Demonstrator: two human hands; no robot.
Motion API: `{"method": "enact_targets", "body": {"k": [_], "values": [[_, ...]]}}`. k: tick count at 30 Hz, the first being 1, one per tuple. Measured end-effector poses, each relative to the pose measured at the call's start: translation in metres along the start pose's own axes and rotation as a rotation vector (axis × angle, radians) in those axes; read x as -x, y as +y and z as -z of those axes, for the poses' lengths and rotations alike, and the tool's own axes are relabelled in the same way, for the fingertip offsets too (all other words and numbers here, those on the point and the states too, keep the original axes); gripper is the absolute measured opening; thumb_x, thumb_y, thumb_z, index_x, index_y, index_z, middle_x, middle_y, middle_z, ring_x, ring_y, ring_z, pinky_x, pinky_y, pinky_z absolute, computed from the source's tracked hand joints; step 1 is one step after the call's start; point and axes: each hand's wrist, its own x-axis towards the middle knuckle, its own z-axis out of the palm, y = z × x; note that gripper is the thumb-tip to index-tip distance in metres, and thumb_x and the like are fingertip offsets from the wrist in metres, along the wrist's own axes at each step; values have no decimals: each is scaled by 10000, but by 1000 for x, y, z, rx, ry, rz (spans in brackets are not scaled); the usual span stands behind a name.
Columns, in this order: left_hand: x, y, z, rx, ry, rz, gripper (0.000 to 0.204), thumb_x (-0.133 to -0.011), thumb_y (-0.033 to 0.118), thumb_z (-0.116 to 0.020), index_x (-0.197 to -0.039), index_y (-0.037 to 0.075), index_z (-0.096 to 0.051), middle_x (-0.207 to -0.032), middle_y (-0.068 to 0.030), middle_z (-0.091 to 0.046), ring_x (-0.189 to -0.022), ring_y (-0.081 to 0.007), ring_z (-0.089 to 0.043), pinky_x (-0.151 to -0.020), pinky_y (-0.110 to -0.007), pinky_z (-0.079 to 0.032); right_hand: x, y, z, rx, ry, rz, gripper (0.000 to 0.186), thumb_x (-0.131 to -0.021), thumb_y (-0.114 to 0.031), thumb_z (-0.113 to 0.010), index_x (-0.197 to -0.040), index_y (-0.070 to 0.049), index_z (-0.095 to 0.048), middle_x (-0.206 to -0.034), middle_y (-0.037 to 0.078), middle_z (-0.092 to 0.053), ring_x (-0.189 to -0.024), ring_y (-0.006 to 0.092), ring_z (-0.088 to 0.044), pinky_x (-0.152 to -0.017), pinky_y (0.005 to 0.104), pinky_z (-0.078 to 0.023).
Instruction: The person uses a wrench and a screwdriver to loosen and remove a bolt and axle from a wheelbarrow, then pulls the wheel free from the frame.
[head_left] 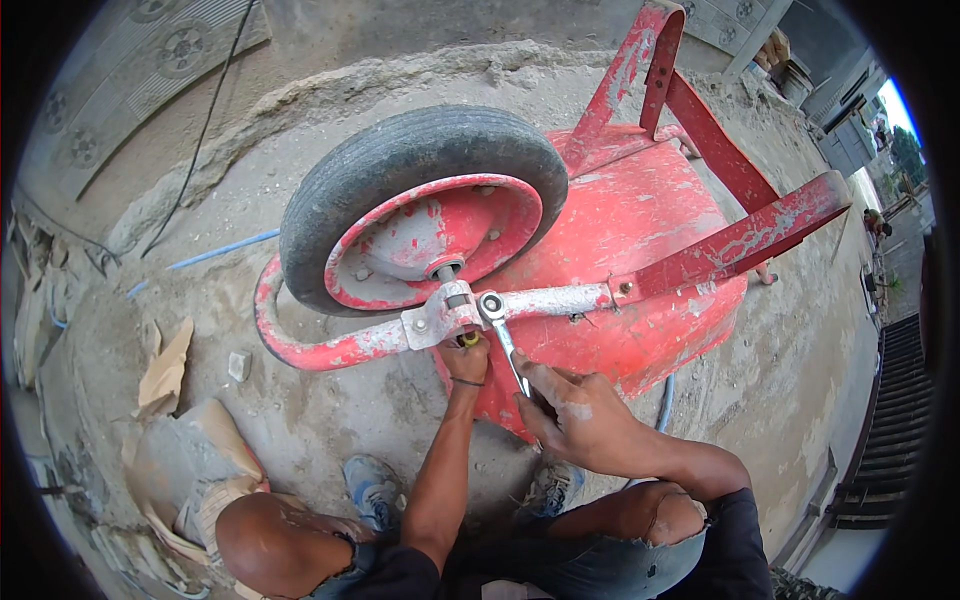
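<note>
An upturned red wheelbarrow [640,230] lies in front of me, its paint scuffed and its black-tyred wheel [425,160] uppermost. In my right hand [590,420] is a silver ratchet wrench [507,350] with a dark handle. Its round head sits at the frame tube, right beside the axle bracket [450,310]. My left hand [465,362] is closed just below that bracket, against its underside. A small yellow part shows at its fingertips; the rest of what it holds is hidden.
Red metal legs [740,240] stick up on the wheelbarrow's far right. Torn brown paper [165,370] and a paper sack [195,460] lie at the left, near a small pale stone [239,366]. A blue hose [225,248] runs along the rough ground. My knees flank my arms.
</note>
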Motion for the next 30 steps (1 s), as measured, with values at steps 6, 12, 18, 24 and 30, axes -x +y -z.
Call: {"method": "enact_targets", "body": {"k": [6,12,18,24,30], "values": [[-7,-18,20,-37,-39,0,238,-632,-87,-574,-837,35,-562,-771,2,-569,-672,-101,-549,-585,-259,-435,-7,-13,-13,37,-22,-4,421,-831,-62,-649,-1193,74,-480,-667,200,-595,-536,398,-595,-466,455,-441],[-6,-11,14,-53,-25,-2,211,-626,-70,-576,-804,41,-551,-746,20,-529,-654,-95,-508,-573,-264,-406,-6,30,18,165,-49,-66,289,-842,-27,-576,-1124,-5,-516,-853,222,-601,-678,411,-606,-576,487,-466],[-7,-12,11,-85,-44,-99,111,-688,-78,-457,-717,21,-497,-588,-2,-462,-468,-94,-426,-413,-258,-318,-68,87,55,501,-9,227,240,-770,-26,-524,-1006,-18,-567,-908,142,-603,-873,338,-610,-761,434,-494],[-5,-13,8,-66,-45,-92,116,-664,-83,-455,-696,24,-487,-583,-9,-473,-464,-104,-436,-412,-264,-329,-109,116,58,536,-91,357,260,-830,-112,-496,-1035,-74,-652,-967,108,-640,-904,295,-628,-780,393,-522],[-10,-22,18,-92,-43,-113,116,-646,-81,-446,-618,29,-471,-563,-9,-470,-465,-102,-438,-415,-260,-335,-100,106,48,562,50,389,284,-817,-102,-524,-1074,-92,-645,-1004,89,-637,-946,272,-623,-797,389,-527]]}}
